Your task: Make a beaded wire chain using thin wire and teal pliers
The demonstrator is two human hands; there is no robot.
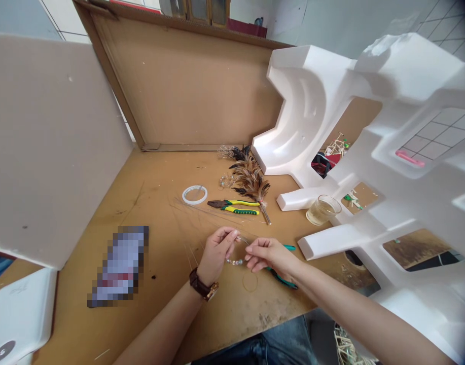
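Between my two hands a thin wire loop with several small beads [237, 262] is held above the brown tabletop. My left hand [219, 252], with a watch [204, 285] on its wrist, pinches the upper left of the loop. The fingers of my right hand [265, 255] close on its right side. Pliers with teal handles [283, 279] lie partly hidden under my right hand. A thin ring of wire [250, 282] rests on the table just below. Beyond my hands are yellow-and-green pliers [236, 207] and a white roll of tape [194, 194].
Brown feathers [251, 177] lie behind the pliers, beside more beaded wire [227, 180]. A glass cup [323, 210] stands against white foam packing [304, 101] on the right. A blurred-out flat object [120, 266] lies left. Cardboard [194, 86] and a pale board [53, 137] wall the table.
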